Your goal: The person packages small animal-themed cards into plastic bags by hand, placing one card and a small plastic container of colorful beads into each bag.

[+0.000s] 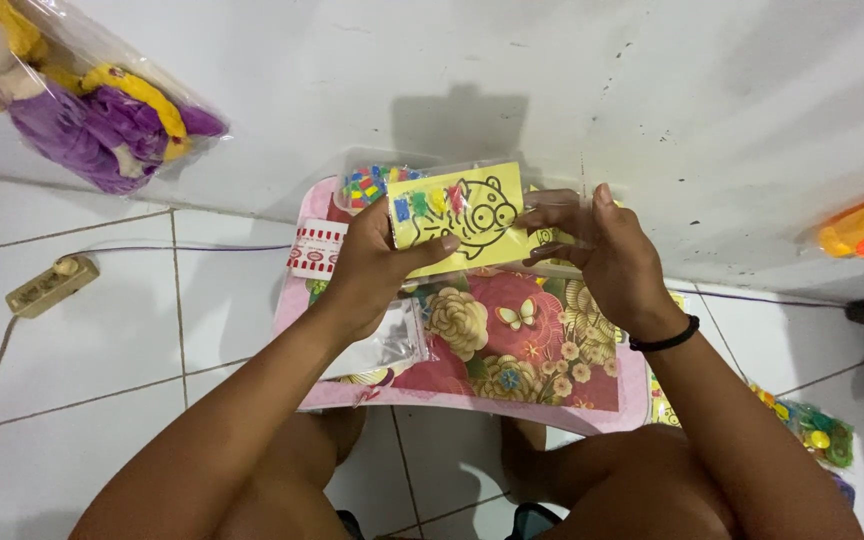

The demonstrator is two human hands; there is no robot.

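holding a yellow card (457, 212) up between both hands
left hand (377, 262) grips its left edge, thumb across the front; right hand (607, 250) pinches the right edge with curled fingers, above a flowered table (512, 340).

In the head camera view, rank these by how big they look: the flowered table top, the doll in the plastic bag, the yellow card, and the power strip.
Largest to smallest, as seen:
1. flowered table top
2. doll in the plastic bag
3. yellow card, held by the left hand and right hand, so nearer the camera
4. power strip
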